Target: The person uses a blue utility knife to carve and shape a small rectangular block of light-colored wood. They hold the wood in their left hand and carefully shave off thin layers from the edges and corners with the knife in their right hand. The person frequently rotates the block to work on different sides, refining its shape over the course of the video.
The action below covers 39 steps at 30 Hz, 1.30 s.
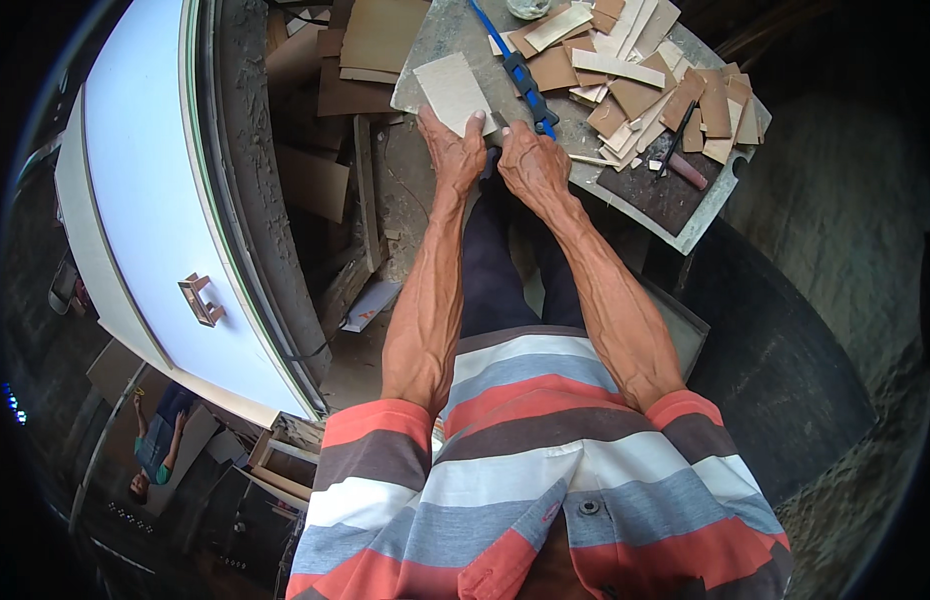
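Note:
My left hand [453, 150] is closed on the lower edge of a pale, rectangular piece of thin board [454, 92], its thumb lying on the face. The board is held over the near left corner of a worktable [425, 40]. My right hand [533, 162] is closed just beside the board's lower right corner. A small dark piece shows between the two hands, but what the right fingers hold is mostly hidden. Right above the right hand a blue strap with a black plastic fitting [526, 88] lies across the table.
Heaped offcuts [635, 75] of pale and brown board cover the table's right side. A dark tool with a reddish handle [688, 174] lies near its right edge. On the left stands a large white panel [150, 150] with a small bracket-like piece [201, 299] on it. Another person [160, 445] is at lower left.

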Tool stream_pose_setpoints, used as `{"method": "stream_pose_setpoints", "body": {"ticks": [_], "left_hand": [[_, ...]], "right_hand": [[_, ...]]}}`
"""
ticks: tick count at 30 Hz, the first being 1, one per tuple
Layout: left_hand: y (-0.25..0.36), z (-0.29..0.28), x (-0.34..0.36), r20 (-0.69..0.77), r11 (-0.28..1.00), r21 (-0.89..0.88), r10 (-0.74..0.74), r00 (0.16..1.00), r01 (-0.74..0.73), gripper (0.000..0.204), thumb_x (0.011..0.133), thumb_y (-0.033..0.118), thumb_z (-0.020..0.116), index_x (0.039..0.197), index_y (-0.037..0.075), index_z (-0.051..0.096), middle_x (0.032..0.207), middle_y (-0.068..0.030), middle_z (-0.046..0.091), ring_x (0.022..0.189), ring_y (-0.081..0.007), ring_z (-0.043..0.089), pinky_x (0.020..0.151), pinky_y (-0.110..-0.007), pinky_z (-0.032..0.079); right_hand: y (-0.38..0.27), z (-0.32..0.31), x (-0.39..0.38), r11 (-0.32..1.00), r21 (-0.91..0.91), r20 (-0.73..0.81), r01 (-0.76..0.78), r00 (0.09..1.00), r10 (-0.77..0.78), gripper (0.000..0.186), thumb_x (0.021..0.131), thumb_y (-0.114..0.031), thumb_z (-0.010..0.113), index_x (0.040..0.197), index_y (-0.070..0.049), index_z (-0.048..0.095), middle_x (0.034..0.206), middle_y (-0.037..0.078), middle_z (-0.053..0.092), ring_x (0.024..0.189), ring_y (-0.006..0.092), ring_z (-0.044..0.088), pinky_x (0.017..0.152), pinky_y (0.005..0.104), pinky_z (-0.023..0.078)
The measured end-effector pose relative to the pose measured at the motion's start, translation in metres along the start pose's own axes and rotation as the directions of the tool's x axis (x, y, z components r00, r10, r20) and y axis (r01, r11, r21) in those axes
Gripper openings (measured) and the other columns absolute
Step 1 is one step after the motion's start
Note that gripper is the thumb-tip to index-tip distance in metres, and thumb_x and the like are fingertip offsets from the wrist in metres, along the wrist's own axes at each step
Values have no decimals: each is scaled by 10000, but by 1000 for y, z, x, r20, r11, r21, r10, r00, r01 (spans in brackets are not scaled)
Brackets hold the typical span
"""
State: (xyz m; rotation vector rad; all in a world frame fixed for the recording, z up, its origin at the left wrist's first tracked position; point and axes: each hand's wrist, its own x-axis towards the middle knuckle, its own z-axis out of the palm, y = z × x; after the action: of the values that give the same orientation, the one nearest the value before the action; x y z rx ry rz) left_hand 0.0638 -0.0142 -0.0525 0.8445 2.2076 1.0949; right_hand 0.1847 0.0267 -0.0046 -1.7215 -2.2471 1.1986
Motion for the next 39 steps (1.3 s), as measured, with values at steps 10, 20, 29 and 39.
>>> {"method": "stream_pose_setpoints", "body": {"ticks": [10,20,29,39], "left_hand": [[16,0,-3,-1,997,-79,-18,1000,18,600,779,187,663,1227,-67,355,1112,-280,444,1069,-399,433,962,-480,342],[11,1,-2,1,997,-68,-38,999,38,641,782,205,661,1259,-69,331,1122,-285,442,1090,-407,425,970,-486,338],[13,1,-4,4,994,-95,-52,999,52,643,788,211,658,1258,-70,320,1123,-294,433,1086,-415,430,961,-491,340],[29,-14,-4,-54,904,75,426,903,-422,538,757,23,588,1234,-25,343,1163,-245,423,1120,-406,417,1023,-479,309]], "right_hand": [[-1,-5,3,997,-63,16,32,999,-31,259,891,-232,475,892,-28,635,753,250,653,728,428,653,671,516,508],[4,-5,4,997,-63,5,54,999,-54,250,882,-224,486,842,-26,633,721,246,649,721,416,658,658,497,515],[-6,-5,-2,999,-31,-10,-17,1000,17,274,904,-246,477,883,-10,615,740,267,644,750,443,655,679,515,511],[30,-21,-12,947,227,27,-230,973,229,300,885,-210,445,1008,30,577,897,313,625,896,454,613,791,481,480]]}}
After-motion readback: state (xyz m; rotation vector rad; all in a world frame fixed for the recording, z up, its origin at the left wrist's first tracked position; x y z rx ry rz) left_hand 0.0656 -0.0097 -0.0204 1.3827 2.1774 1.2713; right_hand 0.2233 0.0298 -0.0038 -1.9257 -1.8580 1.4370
